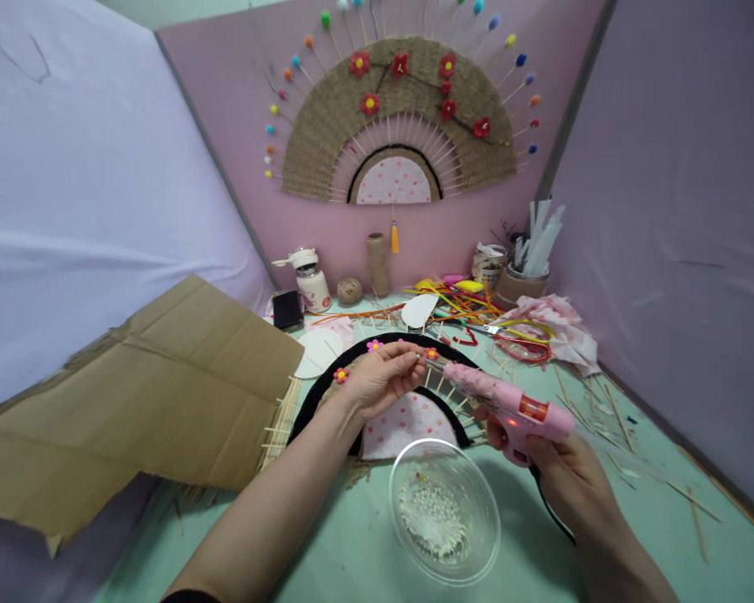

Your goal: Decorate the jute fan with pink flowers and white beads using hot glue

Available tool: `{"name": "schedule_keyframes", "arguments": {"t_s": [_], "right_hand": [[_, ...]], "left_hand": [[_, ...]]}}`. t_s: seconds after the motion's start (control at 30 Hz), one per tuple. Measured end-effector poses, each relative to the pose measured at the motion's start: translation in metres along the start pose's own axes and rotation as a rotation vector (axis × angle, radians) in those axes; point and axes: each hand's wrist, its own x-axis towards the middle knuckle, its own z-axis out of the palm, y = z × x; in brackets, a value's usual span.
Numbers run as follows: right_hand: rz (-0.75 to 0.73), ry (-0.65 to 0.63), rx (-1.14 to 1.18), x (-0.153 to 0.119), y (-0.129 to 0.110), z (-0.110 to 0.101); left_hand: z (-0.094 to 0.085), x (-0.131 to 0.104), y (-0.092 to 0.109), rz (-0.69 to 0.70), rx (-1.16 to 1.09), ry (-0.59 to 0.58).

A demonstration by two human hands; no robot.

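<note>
My right hand [569, 469] is wrapped round a pink hot glue gun [508, 406], whose orange-red light glows. Its nozzle points left, right by the fingertips of my left hand [389, 377]. Between thumb and forefinger that hand pinches a tiny pale pearl bead, mostly covered by the fingers. Beneath both hands lies a half-round fan [317, 394] with a black border, small pink and red flowers and a dotted pink-white centre [402, 427]. In front of it stands a clear plastic bowl [491, 536] with many pearl beads [436, 507] inside.
A larger finished-looking fan [320, 134] hangs on the pink back wall. Folded cardboard [163, 402] lies at left. Behind are a white bottle [314, 289], twine ball [349, 291], coloured strips, scissors [521, 342] and crumpled tissue [559, 331]. Thin sticks [619, 416] scatter at right.
</note>
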Motion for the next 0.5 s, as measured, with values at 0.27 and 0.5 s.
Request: {"name": "schedule_keyframes", "arguments": {"t_s": [0.27,0.5], "right_hand": [[-0.024,0.05,0.005,0.002,-0.011,0.008],[-0.004,0.045,0.01,0.001,-0.007,0.006]], "left_hand": [[0.003,-0.001,0.0,0.03,0.028,0.033],[0.003,0.0,0.0,0.046,0.021,0.018]]}}
